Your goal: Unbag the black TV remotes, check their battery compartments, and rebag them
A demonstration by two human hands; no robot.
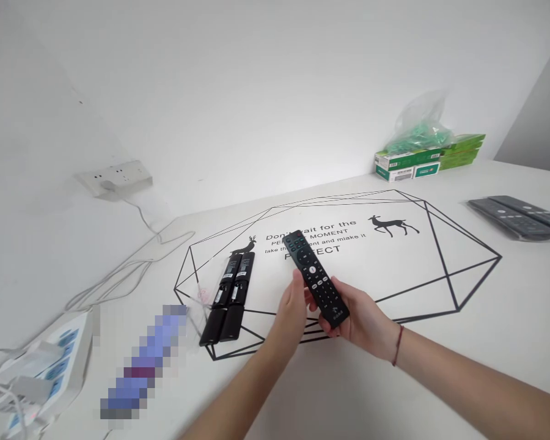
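The right hand (360, 315) grips the near end of the long black plastic remote control (318, 281) over the white worktop (508, 305), while the left hand (289, 308) holds its left edge, best steadied lightly, clear of the buttons.

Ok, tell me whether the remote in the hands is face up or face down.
Face up: the remote shows its buttons to the camera.
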